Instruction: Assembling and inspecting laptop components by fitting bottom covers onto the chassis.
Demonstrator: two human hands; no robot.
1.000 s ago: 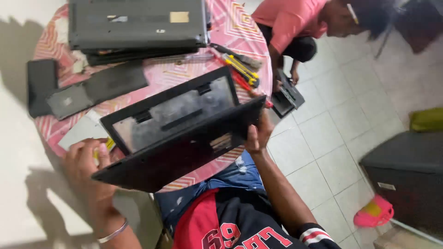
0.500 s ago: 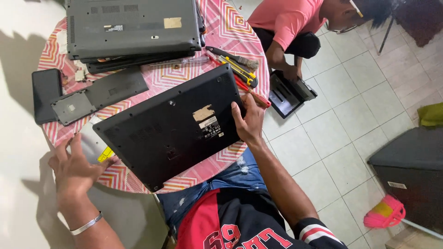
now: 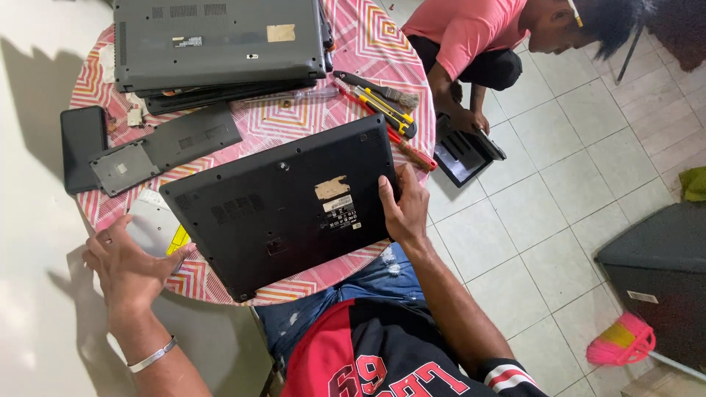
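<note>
A black laptop [image 3: 283, 206] lies bottom-up on the round table [image 3: 368, 44] with its red patterned cloth. My right hand [image 3: 403, 209] grips the laptop's right edge, thumb on the underside. My left hand [image 3: 129, 265] hovers open at the laptop's left corner, fingers spread, over a silver flat drive [image 3: 151, 228] with a yellow label. Nothing is held in the left hand.
A grey laptop [image 3: 217, 40] sits stacked on another at the table's far side. Loose black cover panels [image 3: 165, 147] and a dark phone [image 3: 81, 147] lie at left. Screwdrivers and a brush [image 3: 379, 103] lie at right. Another person [image 3: 471, 37] crouches on the tiled floor over a black part [image 3: 467, 154]. A dark box [image 3: 654, 279] and pink broom [image 3: 621, 342] stand at right.
The black laptop, open and raised a second ago, is now closed and flat on the table, bottom-up. My left hand has let go of it and opened.
</note>
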